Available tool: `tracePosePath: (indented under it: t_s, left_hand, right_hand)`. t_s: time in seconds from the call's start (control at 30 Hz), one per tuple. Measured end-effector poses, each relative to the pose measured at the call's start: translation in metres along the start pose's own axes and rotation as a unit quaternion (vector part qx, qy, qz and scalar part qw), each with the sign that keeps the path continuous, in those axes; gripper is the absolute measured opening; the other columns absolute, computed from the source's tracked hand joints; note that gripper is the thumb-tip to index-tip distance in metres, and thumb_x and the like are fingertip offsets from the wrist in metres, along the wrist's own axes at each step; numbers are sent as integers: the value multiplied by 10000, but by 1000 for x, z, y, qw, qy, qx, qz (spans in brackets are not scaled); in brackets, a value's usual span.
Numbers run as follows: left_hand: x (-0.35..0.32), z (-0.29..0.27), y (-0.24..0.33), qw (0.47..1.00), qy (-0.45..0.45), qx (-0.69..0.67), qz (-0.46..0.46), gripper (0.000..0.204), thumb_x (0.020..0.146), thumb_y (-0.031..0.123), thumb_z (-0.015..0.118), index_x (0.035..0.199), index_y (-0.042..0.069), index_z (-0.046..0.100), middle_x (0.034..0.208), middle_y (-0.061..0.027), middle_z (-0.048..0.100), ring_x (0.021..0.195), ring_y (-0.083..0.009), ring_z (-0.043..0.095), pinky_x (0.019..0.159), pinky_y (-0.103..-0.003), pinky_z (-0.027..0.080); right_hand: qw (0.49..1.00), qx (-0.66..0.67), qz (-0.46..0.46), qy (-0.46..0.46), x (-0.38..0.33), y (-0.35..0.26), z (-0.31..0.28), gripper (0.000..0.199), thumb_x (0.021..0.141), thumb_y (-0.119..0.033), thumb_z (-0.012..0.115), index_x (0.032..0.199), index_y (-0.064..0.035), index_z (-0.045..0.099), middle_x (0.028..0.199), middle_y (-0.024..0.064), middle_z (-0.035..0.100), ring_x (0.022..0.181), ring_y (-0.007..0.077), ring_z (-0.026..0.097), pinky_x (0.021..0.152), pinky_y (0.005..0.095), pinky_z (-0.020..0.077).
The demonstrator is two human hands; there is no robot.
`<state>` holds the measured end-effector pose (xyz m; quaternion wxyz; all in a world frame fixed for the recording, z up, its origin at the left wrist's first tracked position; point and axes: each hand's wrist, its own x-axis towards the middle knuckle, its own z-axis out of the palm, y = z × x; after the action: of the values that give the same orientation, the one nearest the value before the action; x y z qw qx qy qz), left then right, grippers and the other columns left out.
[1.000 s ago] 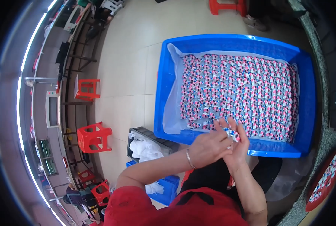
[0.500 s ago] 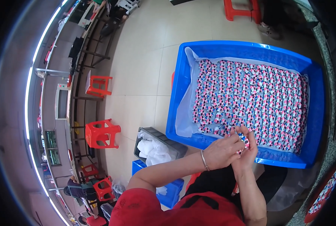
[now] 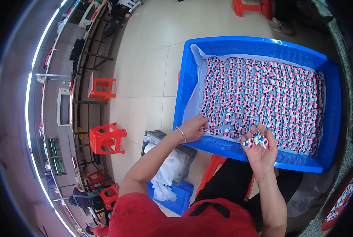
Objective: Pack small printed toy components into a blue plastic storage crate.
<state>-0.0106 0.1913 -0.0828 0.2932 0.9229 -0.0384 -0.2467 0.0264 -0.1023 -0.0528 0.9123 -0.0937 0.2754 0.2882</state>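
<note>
A blue plastic bin [image 3: 299, 166] holds rows of small white, pink and blue figurines [image 3: 263, 91] with dark round spots, laid on a translucent sheet [image 3: 189, 103]. At the bin's near left corner my left hand [image 3: 193, 128] is closed, pinching one small figurine [image 3: 202, 129] that is mostly hidden by the fingers. My right hand [image 3: 261, 156] is palm up at the near edge, its fingers curled around a few loose figurines [image 3: 263, 142] resting in it.
Left of my legs stand a grey crate [image 3: 186, 162] with white plastic bags and a blue crate [image 3: 182, 203]. Red stools [image 3: 105, 139] line the left side. A dark speckled edge [image 3: 344, 79] runs along the right. A person's shoe [image 3: 280, 27] shows at the far right.
My hands were together over the bin's near edge. My left hand has moved left to the bin's corner, while the right has opened up, exposing the figurines in its palm.
</note>
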Motion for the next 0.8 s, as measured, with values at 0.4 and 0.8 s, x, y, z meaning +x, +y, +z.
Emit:
tracePosePath:
  t_s: [0.4,0.8]
  left_hand:
    - [23,20,-25,965,-157,210,-8,139,791,48,614,915,105,587,1032,-142,555,852,-359,630,722,-453,508]
    - [43,-10,154,928,143,20,344,266,773,83,652,1038,63,639,1050,-91,630,971,-295,599,831,-384,486]
  right_hand:
    - [997,59,51,-28,-2,-5,3,328,1011,-345,421,1125,-84,583,1137,160,617,1119,313,567,988,549,419]
    - [994,-4,101,-45,12,12,7,471,1022,-398,353,1290,-49,519,1281,125,569,1206,264,537,1046,399,416]
